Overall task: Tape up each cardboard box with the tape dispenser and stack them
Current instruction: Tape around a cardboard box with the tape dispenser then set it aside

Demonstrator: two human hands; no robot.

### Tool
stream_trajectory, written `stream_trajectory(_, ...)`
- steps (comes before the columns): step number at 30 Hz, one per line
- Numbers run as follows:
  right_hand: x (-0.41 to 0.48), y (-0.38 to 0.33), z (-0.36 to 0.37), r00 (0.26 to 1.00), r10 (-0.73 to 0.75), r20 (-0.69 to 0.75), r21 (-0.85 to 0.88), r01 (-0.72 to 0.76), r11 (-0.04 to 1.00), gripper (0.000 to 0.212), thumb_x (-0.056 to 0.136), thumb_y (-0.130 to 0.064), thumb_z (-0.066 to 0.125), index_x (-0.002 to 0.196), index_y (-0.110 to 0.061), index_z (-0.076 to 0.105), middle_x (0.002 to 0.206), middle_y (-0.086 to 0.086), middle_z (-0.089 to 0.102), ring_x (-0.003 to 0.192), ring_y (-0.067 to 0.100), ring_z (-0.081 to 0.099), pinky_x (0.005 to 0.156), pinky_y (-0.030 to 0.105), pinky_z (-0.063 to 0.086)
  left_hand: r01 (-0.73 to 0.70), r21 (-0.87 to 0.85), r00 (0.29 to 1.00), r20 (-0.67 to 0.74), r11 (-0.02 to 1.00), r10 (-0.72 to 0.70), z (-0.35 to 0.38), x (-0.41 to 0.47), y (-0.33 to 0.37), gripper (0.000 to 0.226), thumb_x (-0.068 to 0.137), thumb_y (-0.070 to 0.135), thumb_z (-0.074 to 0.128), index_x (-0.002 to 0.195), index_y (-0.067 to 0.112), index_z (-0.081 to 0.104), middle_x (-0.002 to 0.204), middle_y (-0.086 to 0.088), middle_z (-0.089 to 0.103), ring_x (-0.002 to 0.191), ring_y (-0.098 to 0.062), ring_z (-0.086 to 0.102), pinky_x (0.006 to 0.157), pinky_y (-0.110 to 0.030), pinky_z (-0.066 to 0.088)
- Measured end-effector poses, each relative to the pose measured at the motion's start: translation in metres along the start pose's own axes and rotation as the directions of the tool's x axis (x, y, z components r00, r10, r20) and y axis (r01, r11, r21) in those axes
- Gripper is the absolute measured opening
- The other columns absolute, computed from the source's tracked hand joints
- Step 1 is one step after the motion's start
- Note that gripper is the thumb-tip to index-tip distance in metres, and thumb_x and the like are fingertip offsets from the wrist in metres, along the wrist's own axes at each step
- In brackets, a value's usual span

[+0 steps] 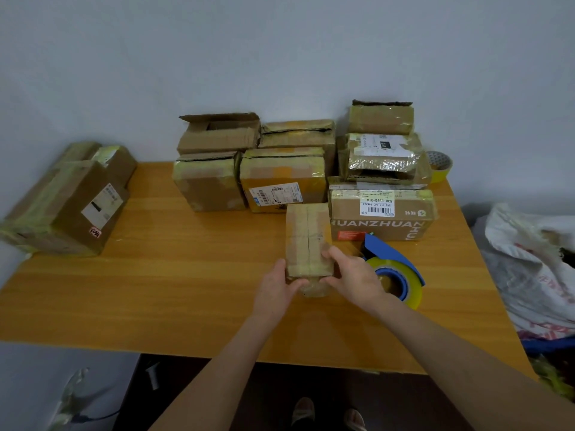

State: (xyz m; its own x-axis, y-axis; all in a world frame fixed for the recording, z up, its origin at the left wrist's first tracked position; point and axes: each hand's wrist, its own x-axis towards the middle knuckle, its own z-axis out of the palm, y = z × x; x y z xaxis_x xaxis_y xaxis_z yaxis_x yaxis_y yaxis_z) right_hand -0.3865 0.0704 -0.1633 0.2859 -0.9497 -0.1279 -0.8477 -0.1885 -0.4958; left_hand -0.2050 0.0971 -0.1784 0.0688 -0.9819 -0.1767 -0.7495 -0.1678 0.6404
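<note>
A small narrow cardboard box (pixel 306 234) stands on the wooden table (pixel 186 290), with tape along its top seam. My left hand (pixel 277 283) grips its near left corner and my right hand (pixel 351 275) grips its near right side. The blue tape dispenser (pixel 393 269) with a roll of clear tape lies on the table just right of my right hand, untouched. Several more cardboard boxes (pixel 280 178) are piled along the wall behind. A stack of taped boxes (pixel 68 200) sits at the table's left edge.
A box marked HUANZHUAN (pixel 381 214) stands directly right of the small box, with others stacked on it. A spare tape roll (pixel 440 166) lies at the back right. A white plastic bag (pixel 535 265) sits beyond the table's right edge.
</note>
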Motion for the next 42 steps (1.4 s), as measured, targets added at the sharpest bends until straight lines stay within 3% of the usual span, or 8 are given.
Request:
stream_trajectory(6, -0.004, 0.003, -0.002, 0.999, 0.022, 0.028, 0.044, -0.023, 0.999, 0.048, 0.090, -0.026, 0.066, 0.131, -0.028, 0.041, 0.115, 0.002, 0.066, 0.096, 0.021, 0.062, 0.077, 0.033, 0.054, 0.009, 0.058, 1.000, 0.029, 0.998, -0.010, -0.001, 0.001, 0.009, 0.039, 0.088, 0.040, 0.064, 0.109, 0.013, 0.044, 0.100, -0.004, 0.065, 0.079, -0.014, 0.059, 0.060, -0.022, 0.046)
stream_trajectory(13, -0.001, 0.012, -0.012, 0.997, 0.078, -0.003, 0.172, -0.076, 0.982, 0.052, 0.093, -0.009, 0.055, 0.139, -0.030, 0.042, 0.113, -0.001, 0.060, 0.086, 0.009, 0.057, 0.069, 0.027, 0.055, 0.196, -0.098, 0.969, 0.172, 0.976, -0.177, -0.020, 0.006, 0.005, 0.085, 0.083, 0.055, 0.063, 0.148, 0.012, 0.028, 0.139, -0.001, 0.050, 0.120, -0.020, 0.053, 0.094, -0.037, 0.050)
stream_trajectory(17, 0.002, 0.001, -0.012, 0.944, 0.320, 0.077, 0.456, -0.319, 0.831, 0.073, 0.091, -0.045, 0.061, 0.151, -0.020, 0.028, 0.140, 0.008, 0.049, 0.119, 0.023, 0.054, 0.096, 0.040, 0.050, 0.234, -0.346, 0.972, 0.049, 0.909, -0.231, -0.022, 0.012, 0.024, 0.071, 0.095, 0.041, 0.053, 0.150, 0.008, 0.023, 0.146, -0.009, 0.043, 0.128, -0.023, 0.048, 0.098, -0.033, 0.044)
stream_trajectory(20, 0.004, -0.012, -0.008, 0.899, 0.359, 0.252, 0.575, -0.437, 0.691, 0.080, 0.087, -0.050, 0.065, 0.150, -0.015, 0.030, 0.145, 0.007, 0.048, 0.124, 0.027, 0.053, 0.100, 0.043, 0.049, 0.340, -0.462, 0.940, 0.159, 0.819, -0.301, -0.016, 0.015, 0.043, 0.059, 0.095, 0.033, 0.057, 0.144, 0.009, 0.035, 0.141, -0.009, 0.049, 0.122, -0.025, 0.053, 0.100, -0.038, 0.047)
stream_trajectory(25, 0.014, -0.027, -0.003, 0.927, 0.318, 0.200, 0.561, -0.374, 0.738, 0.059, 0.085, -0.033, 0.072, 0.135, -0.011, 0.050, 0.126, 0.007, 0.063, 0.106, 0.022, 0.064, 0.087, 0.038, 0.057, 0.305, -0.511, 0.936, 0.004, 0.804, -0.353, -0.022, 0.014, 0.046, 0.036, 0.092, 0.014, 0.059, 0.127, 0.009, 0.049, 0.116, -0.004, 0.059, 0.093, -0.014, 0.057, 0.067, -0.019, 0.051)
stream_trajectory(30, 0.017, -0.047, 0.000, 0.971, 0.193, 0.139, 0.535, -0.237, 0.811, 0.049, 0.090, -0.026, 0.067, 0.135, -0.015, 0.052, 0.124, 0.004, 0.064, 0.102, 0.018, 0.065, 0.084, 0.037, 0.058, 0.302, -0.599, 0.889, -0.103, 0.741, -0.446, -0.036, 0.005, 0.028, 0.019, 0.094, 0.019, 0.057, 0.112, 0.013, 0.052, 0.112, -0.007, 0.062, 0.098, -0.022, 0.061, 0.088, -0.042, 0.054)
stream_trajectory(38, 0.021, -0.067, 0.010, 0.972, 0.151, 0.179, 0.575, -0.228, 0.786, 0.044, 0.089, -0.028, 0.068, 0.130, -0.016, 0.059, 0.104, -0.004, 0.064, 0.091, 0.016, 0.063, 0.078, 0.035, 0.058, 0.316, -0.569, 0.847, -0.191, 0.759, -0.496, -0.053, -0.012, 0.013, 0.030, 0.098, 0.025, 0.052, 0.124, 0.010, 0.056, 0.113, -0.007, 0.063, 0.102, -0.025, 0.061, 0.090, -0.046, 0.053)
stream_trajectory(42, 0.034, -0.090, 0.013, 0.964, 0.172, 0.205, 0.650, -0.265, 0.712, 0.053, 0.086, -0.027, 0.071, 0.135, -0.013, 0.055, 0.121, 0.004, 0.064, 0.097, 0.017, 0.057, 0.089, 0.044, 0.055, 0.305, -0.595, 0.830, -0.217, 0.743, -0.514, -0.070, -0.012, -0.002, 0.032, 0.097, 0.026, 0.052, 0.126, 0.012, 0.057, 0.110, -0.005, 0.064, 0.100, -0.025, 0.062, 0.090, -0.047, 0.053)
